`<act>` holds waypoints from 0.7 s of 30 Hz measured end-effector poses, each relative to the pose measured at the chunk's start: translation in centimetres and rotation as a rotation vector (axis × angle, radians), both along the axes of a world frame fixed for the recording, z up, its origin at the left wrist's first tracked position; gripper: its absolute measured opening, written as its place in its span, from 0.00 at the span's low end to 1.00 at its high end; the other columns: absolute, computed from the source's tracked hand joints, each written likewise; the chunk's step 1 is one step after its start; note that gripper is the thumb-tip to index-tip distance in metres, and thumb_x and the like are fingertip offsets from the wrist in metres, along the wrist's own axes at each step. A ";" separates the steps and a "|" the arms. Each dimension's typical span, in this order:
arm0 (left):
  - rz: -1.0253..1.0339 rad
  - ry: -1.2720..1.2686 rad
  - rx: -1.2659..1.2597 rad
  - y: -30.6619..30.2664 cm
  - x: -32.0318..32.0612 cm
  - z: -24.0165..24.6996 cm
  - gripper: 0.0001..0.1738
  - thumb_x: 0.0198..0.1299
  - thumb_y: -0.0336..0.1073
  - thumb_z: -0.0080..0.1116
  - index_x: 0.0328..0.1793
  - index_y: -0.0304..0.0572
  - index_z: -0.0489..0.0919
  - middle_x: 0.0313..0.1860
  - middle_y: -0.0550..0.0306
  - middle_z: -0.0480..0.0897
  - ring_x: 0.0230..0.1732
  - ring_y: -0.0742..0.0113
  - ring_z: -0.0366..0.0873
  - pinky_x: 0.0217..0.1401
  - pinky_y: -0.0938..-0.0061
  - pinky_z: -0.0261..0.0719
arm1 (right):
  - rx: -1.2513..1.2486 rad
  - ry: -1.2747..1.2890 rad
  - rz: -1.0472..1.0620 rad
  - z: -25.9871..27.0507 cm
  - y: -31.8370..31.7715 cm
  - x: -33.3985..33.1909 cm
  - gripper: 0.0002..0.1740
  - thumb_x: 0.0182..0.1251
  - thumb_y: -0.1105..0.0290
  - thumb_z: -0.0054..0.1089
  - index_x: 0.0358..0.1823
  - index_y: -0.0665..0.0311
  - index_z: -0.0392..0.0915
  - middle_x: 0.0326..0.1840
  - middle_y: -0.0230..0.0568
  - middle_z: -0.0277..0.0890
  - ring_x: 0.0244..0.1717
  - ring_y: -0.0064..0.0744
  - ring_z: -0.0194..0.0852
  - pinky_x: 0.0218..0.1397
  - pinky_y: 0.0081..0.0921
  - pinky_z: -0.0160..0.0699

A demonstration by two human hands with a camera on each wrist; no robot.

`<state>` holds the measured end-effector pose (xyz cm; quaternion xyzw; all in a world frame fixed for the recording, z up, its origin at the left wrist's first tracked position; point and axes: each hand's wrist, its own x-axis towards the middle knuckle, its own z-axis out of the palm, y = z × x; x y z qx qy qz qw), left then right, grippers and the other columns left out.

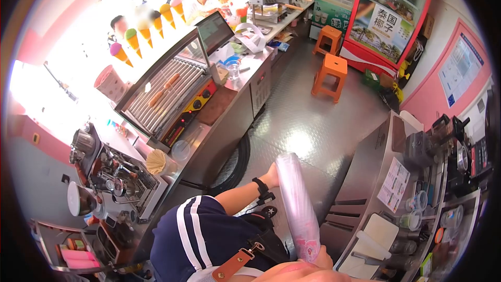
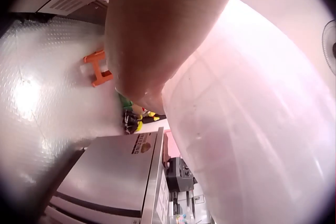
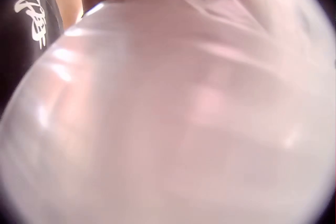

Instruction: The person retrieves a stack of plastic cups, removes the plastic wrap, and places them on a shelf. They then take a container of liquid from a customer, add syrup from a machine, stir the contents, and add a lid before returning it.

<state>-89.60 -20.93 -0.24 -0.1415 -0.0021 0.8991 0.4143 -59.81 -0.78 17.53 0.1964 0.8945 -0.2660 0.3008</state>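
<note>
My right hand [image 1: 319, 259] is nearest, low against my body, its fingers wrapped round the near end of the sleeve of cups [image 1: 296, 203]. The sleeve is a long stack in clear, pinkish plastic. It is off any surface, slanting up and away from that hand with its long axis pointing forward and slightly left. The right wrist view is filled with its wrapping.

My left hand [image 1: 271, 176], with a black wrist strap [image 1: 260, 188] behind it, lies against the far end. Its fingers are hidden behind the sleeve, so I cannot tell whether they curl round it. Each hand has one end, with the stack lengthwise between them.

The steel worktop [image 1: 365, 162] to my right is just beside the sleeve, with clear cups on its far side. Below is a shiny tread-plate floor [image 1: 302, 120]. To my left a second worktop [image 1: 245, 81] carries a roller grill [image 1: 162, 94] with sausages. Farther off are two orange stools [image 1: 330, 75] and a red drinks fridge [image 1: 386, 15].
</note>
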 end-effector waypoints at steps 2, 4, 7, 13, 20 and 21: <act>0.017 0.071 -0.064 -0.6 -1.2 1.7 0.19 0.62 0.48 0.46 0.40 0.41 0.80 0.39 0.48 0.82 0.41 0.53 0.79 0.53 0.56 0.76 | -0.027 -0.019 0.006 -0.4 0.0 -1.3 0.43 0.33 0.48 0.77 0.48 0.64 0.65 0.39 0.55 0.79 0.45 0.56 0.79 0.49 0.43 0.76; 0.043 0.064 -0.030 -1.5 -1.9 1.8 0.19 0.62 0.47 0.46 0.42 0.40 0.80 0.41 0.47 0.82 0.43 0.52 0.79 0.55 0.55 0.75 | -0.056 -0.034 0.008 -0.5 -0.2 -2.0 0.44 0.32 0.49 0.78 0.48 0.64 0.64 0.40 0.55 0.79 0.46 0.56 0.79 0.49 0.43 0.75; 0.076 0.070 -0.006 -2.6 -2.3 2.0 0.19 0.62 0.46 0.46 0.43 0.39 0.80 0.43 0.47 0.82 0.44 0.52 0.79 0.56 0.55 0.75 | -0.123 -0.022 -0.031 -0.8 -0.5 -2.6 0.45 0.31 0.49 0.79 0.49 0.63 0.65 0.40 0.54 0.79 0.46 0.54 0.79 0.50 0.41 0.75; 0.103 0.098 -0.060 -3.8 -2.2 3.1 0.19 0.62 0.47 0.46 0.41 0.39 0.80 0.41 0.48 0.82 0.42 0.53 0.80 0.53 0.56 0.76 | -0.106 0.004 -0.028 -2.2 -1.3 -2.3 0.44 0.31 0.52 0.80 0.50 0.62 0.65 0.41 0.52 0.79 0.46 0.53 0.79 0.50 0.40 0.75; 0.179 0.162 -0.105 -5.1 -5.4 4.5 0.18 0.60 0.47 0.46 0.38 0.41 0.80 0.37 0.50 0.82 0.39 0.55 0.80 0.49 0.59 0.78 | -0.150 0.086 -0.032 -1.7 -1.7 -6.2 0.41 0.31 0.56 0.80 0.48 0.63 0.66 0.39 0.53 0.80 0.46 0.53 0.79 0.49 0.40 0.75; 0.186 0.165 -0.103 -5.3 -6.1 5.4 0.18 0.60 0.47 0.46 0.38 0.41 0.80 0.37 0.50 0.82 0.39 0.55 0.80 0.49 0.59 0.78 | -0.155 0.112 -0.026 -1.9 -1.7 -7.1 0.41 0.31 0.56 0.79 0.48 0.63 0.66 0.39 0.53 0.79 0.46 0.53 0.79 0.49 0.40 0.75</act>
